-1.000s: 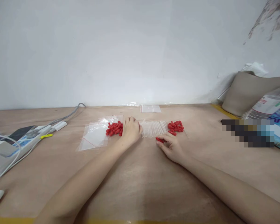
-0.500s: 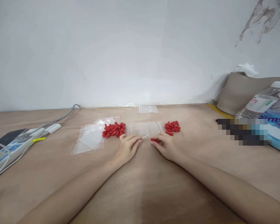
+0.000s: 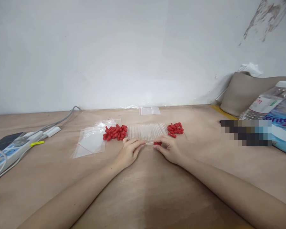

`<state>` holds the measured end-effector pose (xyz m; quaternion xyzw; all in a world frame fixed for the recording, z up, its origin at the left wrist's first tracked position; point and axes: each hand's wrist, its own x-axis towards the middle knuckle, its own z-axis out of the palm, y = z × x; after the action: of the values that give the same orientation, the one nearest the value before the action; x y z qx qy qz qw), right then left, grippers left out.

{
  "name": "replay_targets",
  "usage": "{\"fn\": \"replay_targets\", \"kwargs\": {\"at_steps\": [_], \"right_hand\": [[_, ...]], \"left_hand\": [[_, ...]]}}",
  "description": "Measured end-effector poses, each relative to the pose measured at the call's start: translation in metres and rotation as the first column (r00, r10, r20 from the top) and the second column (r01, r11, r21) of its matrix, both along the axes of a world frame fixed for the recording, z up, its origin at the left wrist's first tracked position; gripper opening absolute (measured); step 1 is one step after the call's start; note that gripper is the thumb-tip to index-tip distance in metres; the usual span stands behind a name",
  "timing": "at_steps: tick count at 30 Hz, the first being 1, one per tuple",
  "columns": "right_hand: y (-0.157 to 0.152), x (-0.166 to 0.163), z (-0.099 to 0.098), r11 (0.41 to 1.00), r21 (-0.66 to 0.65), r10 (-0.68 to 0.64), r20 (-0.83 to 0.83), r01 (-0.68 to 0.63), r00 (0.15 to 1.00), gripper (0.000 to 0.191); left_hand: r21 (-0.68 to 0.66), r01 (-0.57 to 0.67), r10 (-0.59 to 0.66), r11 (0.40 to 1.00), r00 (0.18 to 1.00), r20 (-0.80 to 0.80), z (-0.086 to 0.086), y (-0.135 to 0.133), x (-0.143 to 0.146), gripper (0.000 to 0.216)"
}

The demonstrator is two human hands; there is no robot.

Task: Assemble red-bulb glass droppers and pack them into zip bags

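Observation:
My left hand (image 3: 131, 152) is closed, pinching a thin clear dropper tube (image 3: 149, 144) that lies level and points right. Between the fingertips of my right hand (image 3: 171, 149) is a red rubber bulb (image 3: 157, 143), partly covered by the fingers. The tube's right end meets the bulb or lies right beside it; I cannot tell how far in it sits. Just beyond both hands is a row of clear tubes (image 3: 146, 131), flanked by a left pile of red bulbs (image 3: 115, 132) and a smaller right pile of red bulbs (image 3: 175, 128).
Clear zip bags (image 3: 91, 141) lie left of the bulbs, and another zip bag (image 3: 150, 111) is near the wall. A power strip (image 3: 8, 156) with cables stands far left. At right are a plastic bottle (image 3: 264, 103), a grey-brown bag (image 3: 235, 95) and a blue pack (image 3: 284, 143).
The tube in my left hand has swung from slanting upward to level, lining up with the bulb. My right hand still pinches the bulb. The view has shifted slightly.

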<state>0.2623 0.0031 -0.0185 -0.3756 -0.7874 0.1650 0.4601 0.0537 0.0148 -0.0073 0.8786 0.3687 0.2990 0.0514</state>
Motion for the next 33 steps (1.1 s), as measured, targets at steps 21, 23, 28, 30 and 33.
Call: {"fn": "replay_targets", "kwargs": {"at_steps": [21, 23, 28, 30, 33], "right_hand": [[-0.009, 0.002, 0.000, 0.986, 0.163, 0.003, 0.222, -0.040, 0.975, 0.013], [-0.009, 0.002, -0.002, 0.982, 0.180, 0.005, 0.232, -0.048, 0.973, 0.013], [-0.007, 0.003, -0.006, 0.969, 0.237, 0.007, 0.224, -0.062, 0.974, 0.014], [-0.007, 0.004, -0.007, 0.962, 0.265, 0.002, 0.225, -0.064, 0.974, 0.013], [-0.005, 0.004, -0.008, 0.948, 0.312, -0.014, 0.232, -0.061, 0.973, 0.012]], "left_hand": [[0.193, 0.078, -0.054, 0.978, 0.991, -0.127, -0.007, -0.004, 0.000, 0.032], [0.195, 0.084, -0.059, 0.977, 0.990, -0.132, -0.007, -0.005, 0.000, 0.030], [0.184, 0.084, -0.062, 0.979, 0.991, -0.119, -0.010, -0.005, -0.001, 0.028], [0.167, 0.084, -0.064, 0.982, 0.990, -0.124, -0.011, -0.005, -0.001, 0.027], [0.139, 0.080, -0.062, 0.987, 0.989, -0.131, -0.011, -0.005, 0.000, 0.026]]}}
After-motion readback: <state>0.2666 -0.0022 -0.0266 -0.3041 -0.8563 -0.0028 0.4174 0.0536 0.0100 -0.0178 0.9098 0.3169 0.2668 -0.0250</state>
